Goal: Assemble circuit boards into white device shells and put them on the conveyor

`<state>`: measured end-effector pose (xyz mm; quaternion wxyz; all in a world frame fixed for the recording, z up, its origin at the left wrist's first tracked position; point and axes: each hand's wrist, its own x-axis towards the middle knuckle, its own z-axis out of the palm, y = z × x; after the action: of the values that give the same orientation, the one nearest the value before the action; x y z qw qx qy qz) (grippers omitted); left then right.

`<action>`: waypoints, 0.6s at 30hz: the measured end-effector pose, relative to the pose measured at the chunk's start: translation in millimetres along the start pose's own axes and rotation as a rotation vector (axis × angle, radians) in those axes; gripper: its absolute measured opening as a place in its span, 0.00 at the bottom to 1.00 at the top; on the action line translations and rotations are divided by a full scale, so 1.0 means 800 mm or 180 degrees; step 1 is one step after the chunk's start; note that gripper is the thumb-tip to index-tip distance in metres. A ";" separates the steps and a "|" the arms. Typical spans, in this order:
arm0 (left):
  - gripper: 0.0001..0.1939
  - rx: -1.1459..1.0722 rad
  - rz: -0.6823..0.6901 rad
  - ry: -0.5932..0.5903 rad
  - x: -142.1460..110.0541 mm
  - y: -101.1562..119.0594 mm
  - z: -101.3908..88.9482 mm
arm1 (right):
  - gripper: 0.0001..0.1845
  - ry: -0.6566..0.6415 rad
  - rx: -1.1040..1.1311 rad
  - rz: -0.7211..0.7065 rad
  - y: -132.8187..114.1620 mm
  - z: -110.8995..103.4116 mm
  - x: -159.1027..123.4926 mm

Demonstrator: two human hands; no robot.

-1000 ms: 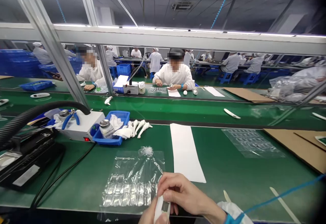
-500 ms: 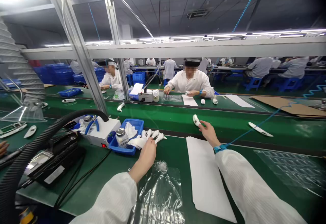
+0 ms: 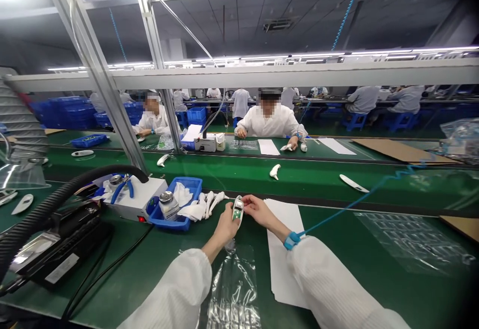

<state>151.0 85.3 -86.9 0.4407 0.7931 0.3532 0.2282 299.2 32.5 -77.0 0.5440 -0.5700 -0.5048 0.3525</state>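
Note:
My left hand is closed around a white handheld device housing, tilted up so that a green circuit board shows inside. At the housing's upper right edge, the bent fingers of my right hand meet it; their tips are partly hidden. Several white housings lie side by side just left of my left hand, against a blue tray. Beyond my hands, another white housing rests on the green belt. Under my right forearm is a stack of white paper.
Clear plastic sheets lie in front and a clear blister sheet at right. The tray holds a metal-topped bottle. A white box with pliers and a black hose stand left. Co-workers sit across the belt.
My right hand has let go of a white housing, now on the belt, and come back left. My left hand has lifted a housing from beside the tray. The view has shifted right.

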 end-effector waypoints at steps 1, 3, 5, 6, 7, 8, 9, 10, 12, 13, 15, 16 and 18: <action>0.17 -0.0135 0.0038 -0.0066 -0.003 0.001 -0.004 | 0.14 -0.0029 0.0073 -0.0009 -0.006 0.000 -0.004; 0.15 -0.0398 0.0104 -0.0216 -0.016 0.007 -0.013 | 0.15 -0.0089 0.0193 -0.0033 -0.019 0.001 -0.014; 0.16 -0.0649 0.0132 -0.0366 -0.036 0.016 -0.021 | 0.15 -0.0125 0.0278 -0.0074 -0.031 0.004 -0.026; 0.17 -0.0760 0.0134 -0.0418 -0.048 0.021 -0.025 | 0.15 -0.0134 0.0307 -0.0103 -0.037 0.007 -0.033; 0.16 -0.0851 0.0130 -0.0446 -0.060 0.026 -0.028 | 0.15 -0.0138 0.0326 -0.0135 -0.042 0.011 -0.039; 0.16 -0.0918 0.0122 -0.0445 -0.072 0.030 -0.031 | 0.15 -0.0136 0.0336 -0.0167 -0.047 0.014 -0.046; 0.15 -0.0963 0.0108 -0.0420 -0.084 0.034 -0.033 | 0.14 -0.0125 0.0334 -0.0196 -0.052 0.019 -0.052; 0.14 -0.0988 0.0086 -0.0376 -0.095 0.038 -0.034 | 0.13 -0.0107 0.0320 -0.0222 -0.056 0.023 -0.058; 0.13 -0.0992 0.0006 -0.0268 -0.117 0.044 -0.036 | 0.12 -0.0081 0.0281 -0.0258 -0.064 0.033 -0.069; 0.13 -0.0970 -0.0048 -0.0200 -0.126 0.047 -0.037 | 0.11 -0.0079 0.0255 -0.0275 -0.068 0.038 -0.074; 0.14 -0.0877 -0.0164 -0.0041 -0.144 0.053 -0.039 | 0.10 -0.0052 0.0136 -0.0347 -0.074 0.048 -0.085; 0.15 -0.0818 -0.0212 0.0045 -0.152 0.055 -0.039 | 0.10 -0.0014 0.0043 -0.0391 -0.077 0.053 -0.090; 0.18 -0.0721 -0.0257 0.0188 -0.165 0.058 -0.040 | 0.10 0.0069 -0.0167 -0.0431 -0.082 0.061 -0.100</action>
<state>60.5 -14.3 -37.5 0.5256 0.7164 0.3696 0.2719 220.5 -37.6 -32.8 0.5570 -0.5524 -0.5453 0.2954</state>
